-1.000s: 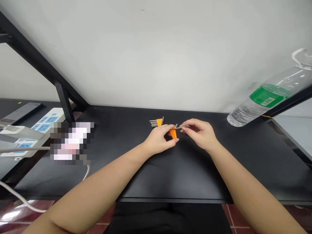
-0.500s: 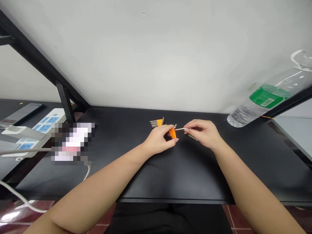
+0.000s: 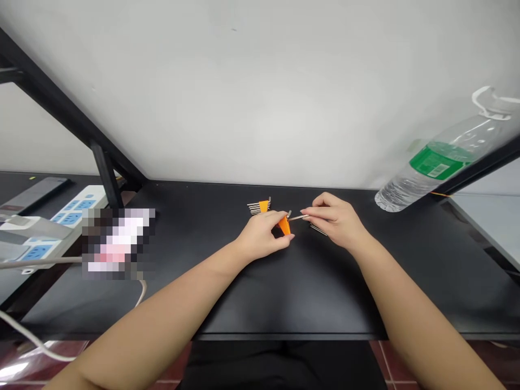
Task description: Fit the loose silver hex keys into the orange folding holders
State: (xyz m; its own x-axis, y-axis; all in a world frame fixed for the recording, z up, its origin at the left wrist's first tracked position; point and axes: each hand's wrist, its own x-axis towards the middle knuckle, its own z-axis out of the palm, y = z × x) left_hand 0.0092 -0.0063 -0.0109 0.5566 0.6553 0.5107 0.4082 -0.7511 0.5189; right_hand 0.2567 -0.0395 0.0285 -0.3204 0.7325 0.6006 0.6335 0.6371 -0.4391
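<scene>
Between its thumb and fingers, my left hand [image 3: 264,235] grips an orange holder [image 3: 285,226] above the black table. A short bent metal end shows at the top of that holder. My right hand [image 3: 335,219] pinches a thin metal key [image 3: 298,217], whose far end meets the holder. Behind my left hand lies a second orange holder [image 3: 264,206] with several metal hex keys in it. A few loose metal keys [image 3: 318,229] rest on the table below my right hand, partly hidden by it.
A large water bottle [image 3: 430,165] with a green label stands at the right by the wall. At the left are a pixelated phone-like object [image 3: 122,238], a white power strip [image 3: 65,219], cables and a black frame [image 3: 106,170].
The camera view has shifted slightly. Both hands keep their grips, and the fingers of my right hand have moved a little along the metal key.
</scene>
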